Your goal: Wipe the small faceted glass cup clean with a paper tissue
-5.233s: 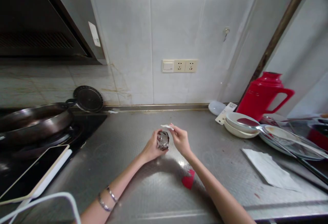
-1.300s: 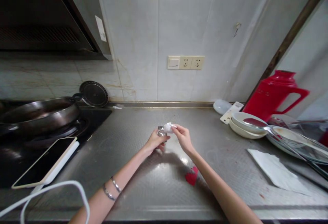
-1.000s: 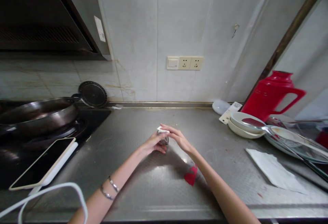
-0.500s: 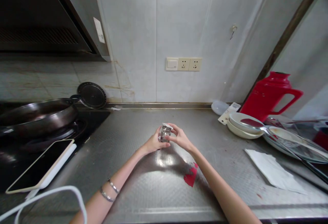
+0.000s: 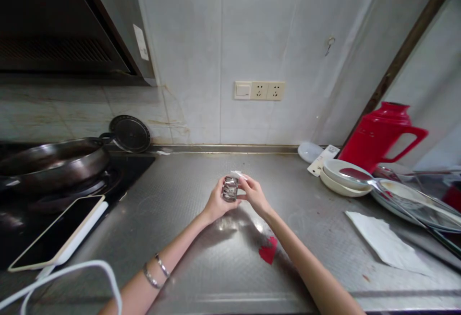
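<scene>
Over the middle of the steel counter, a small clear glass cup (image 5: pixel 230 189) with a patterned wall is held up. My left hand (image 5: pixel 217 203) is wrapped round its left side and underside. At the cup's top right, my right hand (image 5: pixel 255 195) pinches a small crumpled white piece (image 5: pixel 238 175), which looks like tissue. The right thumb lies close to the cup's lower right side, and whether it touches I cannot tell. Below the hands, a torn red patch (image 5: pixel 268 250) shows on the counter.
To the left, a pan (image 5: pixel 57 163) sits on the black cooktop, with a phone (image 5: pixel 59 233) and a white cable (image 5: pixel 72 267) nearer me. Stacked bowls (image 5: pixel 342 187), a red thermos jug (image 5: pixel 378 135), a plate with utensils (image 5: pixel 399 199) and a white paper napkin (image 5: pixel 385 243) are at right.
My right fingers have shifted from the cup's front to its upper right rim with the white piece. The cup has turned slightly, and more of its patterned side shows.
</scene>
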Demonstrator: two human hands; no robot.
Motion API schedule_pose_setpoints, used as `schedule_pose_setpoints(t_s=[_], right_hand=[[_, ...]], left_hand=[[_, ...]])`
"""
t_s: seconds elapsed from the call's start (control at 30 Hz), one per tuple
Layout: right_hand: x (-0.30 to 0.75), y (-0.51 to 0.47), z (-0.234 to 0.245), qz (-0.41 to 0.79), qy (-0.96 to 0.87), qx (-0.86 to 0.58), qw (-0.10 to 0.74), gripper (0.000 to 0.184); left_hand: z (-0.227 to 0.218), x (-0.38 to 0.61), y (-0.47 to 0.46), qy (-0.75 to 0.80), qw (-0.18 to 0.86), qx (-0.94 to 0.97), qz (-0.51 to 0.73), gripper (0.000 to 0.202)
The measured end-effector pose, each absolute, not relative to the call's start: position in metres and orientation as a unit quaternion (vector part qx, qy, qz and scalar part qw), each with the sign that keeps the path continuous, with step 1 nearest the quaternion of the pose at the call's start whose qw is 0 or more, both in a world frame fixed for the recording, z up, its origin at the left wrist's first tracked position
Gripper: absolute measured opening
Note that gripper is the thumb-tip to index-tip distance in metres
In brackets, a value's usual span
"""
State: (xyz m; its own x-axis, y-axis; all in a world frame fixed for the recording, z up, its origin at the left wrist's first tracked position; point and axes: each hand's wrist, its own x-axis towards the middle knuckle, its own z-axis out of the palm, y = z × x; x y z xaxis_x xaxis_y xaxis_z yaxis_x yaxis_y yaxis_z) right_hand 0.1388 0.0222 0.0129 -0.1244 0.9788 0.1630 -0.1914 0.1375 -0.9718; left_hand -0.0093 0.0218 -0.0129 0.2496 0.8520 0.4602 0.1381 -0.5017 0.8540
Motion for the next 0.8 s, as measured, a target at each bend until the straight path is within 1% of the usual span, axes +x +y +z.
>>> schedule_pose_setpoints(t_s=[0.1,0.23,0.3,0.4,0.6,0.73,0.8], right_hand=[[0.138,0.027,0.008,0.478,-0.555,-0.401,0.55,0.044],[0.141,0.028,0.002,0.311,-0.636,-0.419,0.568,0.036],[0.143,0.026,0.002,0.264,-0.664,-0.407,0.569,0.032],[0.143,0.02,0.006,0.237,-0.701,-0.373,0.559,0.03],[0.14,0.01,0.014,0.185,-0.743,-0.308,0.564,0.031],[0.141,0.009,0.016,0.203,-0.701,-0.351,0.587,0.025],[0.143,0.009,0.018,0.231,-0.661,-0.384,0.602,0.025]], left_hand=[[-0.01,-0.008,0.018,0.359,0.349,0.706,0.5,0.078],[-0.008,-0.007,0.016,0.389,0.327,0.704,0.497,0.078],[-0.009,-0.007,0.016,0.389,0.322,0.702,0.503,0.078],[-0.009,-0.005,0.016,0.391,0.32,0.697,0.509,0.077],[-0.011,-0.004,0.019,0.403,0.336,0.673,0.521,0.073],[-0.012,-0.004,0.02,0.416,0.338,0.666,0.519,0.077],[-0.012,-0.004,0.019,0.428,0.345,0.657,0.517,0.077]])
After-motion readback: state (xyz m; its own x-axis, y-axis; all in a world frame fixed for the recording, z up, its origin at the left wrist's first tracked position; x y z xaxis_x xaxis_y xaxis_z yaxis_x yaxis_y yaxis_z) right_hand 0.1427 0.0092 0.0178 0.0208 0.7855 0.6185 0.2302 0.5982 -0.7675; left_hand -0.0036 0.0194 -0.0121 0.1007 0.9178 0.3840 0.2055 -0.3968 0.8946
